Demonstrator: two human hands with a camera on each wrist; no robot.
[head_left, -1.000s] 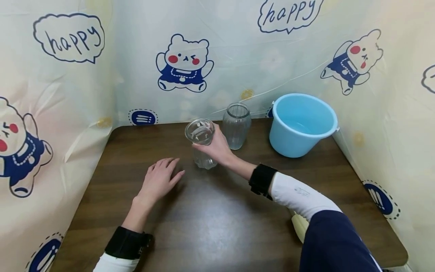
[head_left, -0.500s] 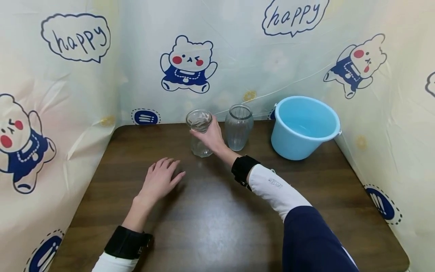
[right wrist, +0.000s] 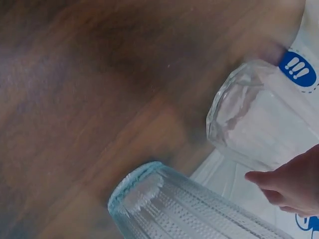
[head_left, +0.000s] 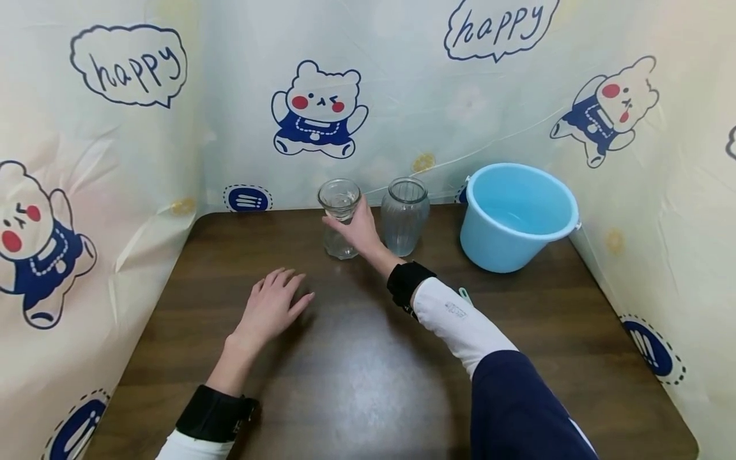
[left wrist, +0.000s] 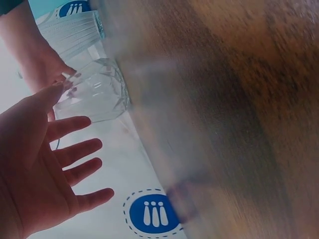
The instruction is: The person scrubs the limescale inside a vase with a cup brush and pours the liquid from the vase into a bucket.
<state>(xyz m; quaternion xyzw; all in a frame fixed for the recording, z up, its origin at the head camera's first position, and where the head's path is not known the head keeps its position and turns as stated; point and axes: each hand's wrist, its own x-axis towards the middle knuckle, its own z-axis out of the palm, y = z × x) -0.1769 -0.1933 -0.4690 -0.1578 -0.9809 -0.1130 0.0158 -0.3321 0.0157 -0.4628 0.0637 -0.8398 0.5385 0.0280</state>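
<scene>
A clear glass vase with a wide rim and faceted base stands upright near the back edge of the wooden table. My right hand grips it below the rim, thumb across the front; its base shows in the right wrist view as a faceted glass end. Just to the right is a second, ribbed glass vase. My left hand hovers low over the table, nearer to me, fingers spread and holding nothing. In the left wrist view its loosely extended fingers overlap the gripped vase.
A light blue bucket stands at the back right of the brown table. A small pale green tip shows behind my right sleeve, the rest hidden. A printed curtain hangs round the back and sides.
My right hand has moved the clear vase back, away from me, and the vase has gone from tilted to upright. The left hand has hardly moved.
</scene>
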